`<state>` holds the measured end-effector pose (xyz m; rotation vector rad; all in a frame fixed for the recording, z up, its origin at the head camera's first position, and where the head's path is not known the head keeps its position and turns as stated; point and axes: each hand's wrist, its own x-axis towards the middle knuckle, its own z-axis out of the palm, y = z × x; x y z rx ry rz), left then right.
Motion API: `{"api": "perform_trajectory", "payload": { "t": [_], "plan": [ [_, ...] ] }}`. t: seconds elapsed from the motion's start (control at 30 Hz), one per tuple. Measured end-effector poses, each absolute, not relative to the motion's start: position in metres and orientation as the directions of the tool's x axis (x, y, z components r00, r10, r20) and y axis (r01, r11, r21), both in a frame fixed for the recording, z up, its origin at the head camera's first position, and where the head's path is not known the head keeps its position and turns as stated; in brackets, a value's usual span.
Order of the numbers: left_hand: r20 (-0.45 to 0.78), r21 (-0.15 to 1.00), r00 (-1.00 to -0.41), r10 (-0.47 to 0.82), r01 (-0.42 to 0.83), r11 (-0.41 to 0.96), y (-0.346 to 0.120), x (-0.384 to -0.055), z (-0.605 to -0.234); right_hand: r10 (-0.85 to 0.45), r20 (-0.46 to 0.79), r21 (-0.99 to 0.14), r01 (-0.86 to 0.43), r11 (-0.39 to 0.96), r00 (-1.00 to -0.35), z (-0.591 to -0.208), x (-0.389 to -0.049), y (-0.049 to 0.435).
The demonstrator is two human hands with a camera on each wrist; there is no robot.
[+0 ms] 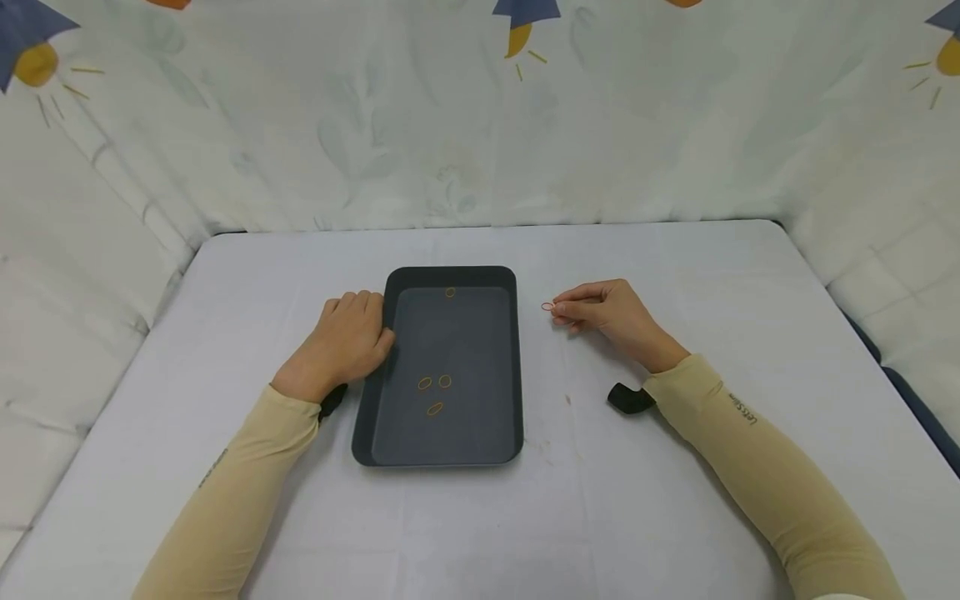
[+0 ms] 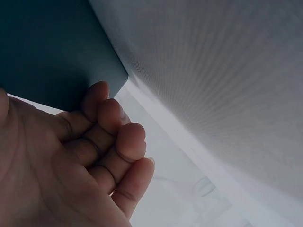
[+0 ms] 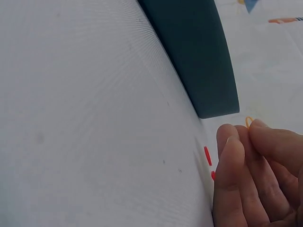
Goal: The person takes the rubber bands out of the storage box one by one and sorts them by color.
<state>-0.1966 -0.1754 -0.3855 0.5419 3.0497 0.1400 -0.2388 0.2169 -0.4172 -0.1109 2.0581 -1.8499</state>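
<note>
Thumb over the near rim, the left grip (image 1: 337,337) holds a dark grey, shallow rectangular tray (image 1: 465,342) just to its right, where a tug could slide it and shift the four thin yellow loops (image 1: 445,382) inside. Beyond the tray, the right grip (image 1: 603,315) pinches a thin orange loop (image 3: 249,121), which slack fingertips could drop onto the white tabletop (image 1: 637,517) below; it looks slender, an open arch showing past them.

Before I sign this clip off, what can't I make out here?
- Yellow band: right wrist view, lower part hidden by the right hand.
- Red pieces: same view, too small to identify.
- Tray: left wrist view, cut off by top and left edges.
- Left hand: head view, palm hidden by its back.
</note>
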Motion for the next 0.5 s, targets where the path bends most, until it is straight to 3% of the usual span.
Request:
{"api": "perform_trajectory", "payload": {
  "t": [0.5],
  "plan": [
    [-0.036, 0.108, -0.937, 0.347, 0.342, 0.933, -0.1757, -0.198, -0.3868, -0.314, -0.261, -0.951, 0.188, 0.244, -0.913, -0.4162, -0.2418, 0.2157]
  ]
}}
